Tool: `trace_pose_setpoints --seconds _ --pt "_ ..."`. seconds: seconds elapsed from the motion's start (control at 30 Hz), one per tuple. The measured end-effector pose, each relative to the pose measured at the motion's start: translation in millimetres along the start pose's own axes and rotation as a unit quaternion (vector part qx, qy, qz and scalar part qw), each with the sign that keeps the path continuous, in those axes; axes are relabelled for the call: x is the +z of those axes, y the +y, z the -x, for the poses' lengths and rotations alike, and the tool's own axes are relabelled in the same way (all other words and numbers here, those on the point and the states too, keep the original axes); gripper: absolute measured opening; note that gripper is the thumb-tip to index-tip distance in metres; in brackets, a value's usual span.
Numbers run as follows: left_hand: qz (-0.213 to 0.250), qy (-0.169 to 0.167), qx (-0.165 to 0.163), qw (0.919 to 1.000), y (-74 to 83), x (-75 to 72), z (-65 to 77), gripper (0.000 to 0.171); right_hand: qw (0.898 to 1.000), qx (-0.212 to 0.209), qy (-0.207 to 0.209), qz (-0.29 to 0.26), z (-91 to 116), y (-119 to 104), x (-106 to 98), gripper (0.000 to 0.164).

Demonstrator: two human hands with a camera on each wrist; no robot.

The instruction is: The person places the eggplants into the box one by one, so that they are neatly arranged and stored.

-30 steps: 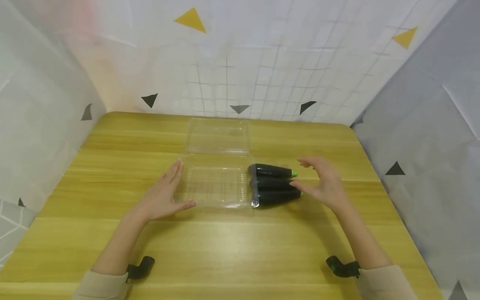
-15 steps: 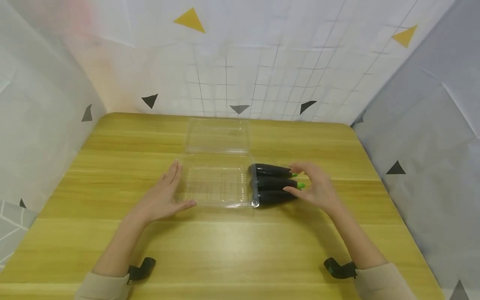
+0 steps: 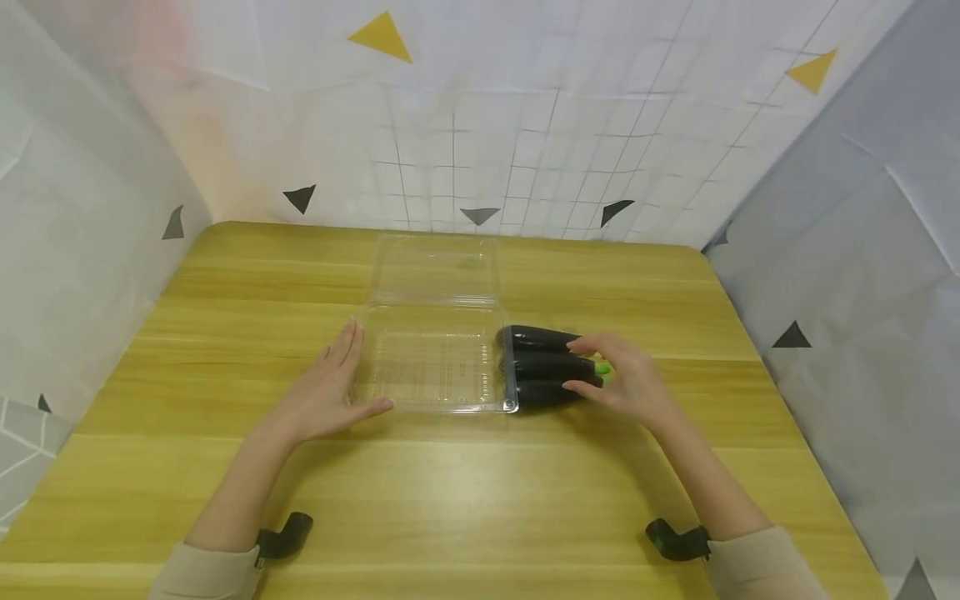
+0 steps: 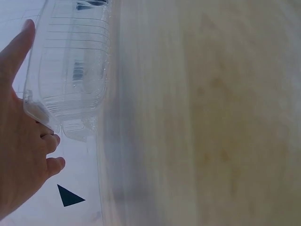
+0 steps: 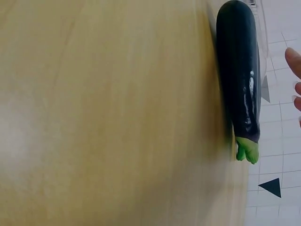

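A clear plastic clamshell container lies with its lid folded back toward the wall. My left hand rests against its left side, fingers straight, thumb at the front corner; the left wrist view shows the container beside that hand. Three dark eggplants lie side by side at its right: a back eggplant, a middle eggplant and a front eggplant. Over their green-stemmed ends hovers my right hand, thumb and fingers spread apart. One eggplant fills the right wrist view's upper right.
The wooden table carries the container and eggplants. White patterned sheeting stands behind it, with more sheeting at the left and right sides. A black wrist mount is on each forearm.
My right hand has moved left and in over the eggplants' stem ends, with the gap between thumb and fingers narrowing. The left hand, container and eggplants have stayed in place.
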State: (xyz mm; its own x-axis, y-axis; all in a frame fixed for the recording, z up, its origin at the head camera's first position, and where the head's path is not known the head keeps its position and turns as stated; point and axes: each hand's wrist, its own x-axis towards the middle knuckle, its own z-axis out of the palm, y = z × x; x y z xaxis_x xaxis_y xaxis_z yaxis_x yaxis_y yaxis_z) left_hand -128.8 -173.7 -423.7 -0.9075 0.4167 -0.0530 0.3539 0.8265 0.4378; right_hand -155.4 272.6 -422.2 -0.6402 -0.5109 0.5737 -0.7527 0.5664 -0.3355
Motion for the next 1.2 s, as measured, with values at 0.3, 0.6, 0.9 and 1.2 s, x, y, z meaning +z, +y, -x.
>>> trace_pose_setpoints --seconds 0.3,0.6,0.9,1.2 --pt "0.001 -0.002 -0.006 1.0 -0.4 2.1 0.4 0.116 0.999 0.027 -0.035 -0.008 10.5 -2.0 11.5 0.05" --pt "0.003 -0.005 -0.007 1.0 -0.3 0.7 0.2 0.116 0.998 0.036 -0.06 -0.009 14.5 -1.9 19.3 0.044" --pt "0.004 -0.002 -0.007 1.0 -1.0 0.1 0.0 0.116 0.996 0.033 -0.077 -0.005 17.6 -1.0 25.0 0.039" --pt "0.008 -0.002 -0.008 0.9999 -0.3 0.6 -1.5 0.116 0.996 0.039 -0.086 0.0 21.4 0.1 26.8 0.038"
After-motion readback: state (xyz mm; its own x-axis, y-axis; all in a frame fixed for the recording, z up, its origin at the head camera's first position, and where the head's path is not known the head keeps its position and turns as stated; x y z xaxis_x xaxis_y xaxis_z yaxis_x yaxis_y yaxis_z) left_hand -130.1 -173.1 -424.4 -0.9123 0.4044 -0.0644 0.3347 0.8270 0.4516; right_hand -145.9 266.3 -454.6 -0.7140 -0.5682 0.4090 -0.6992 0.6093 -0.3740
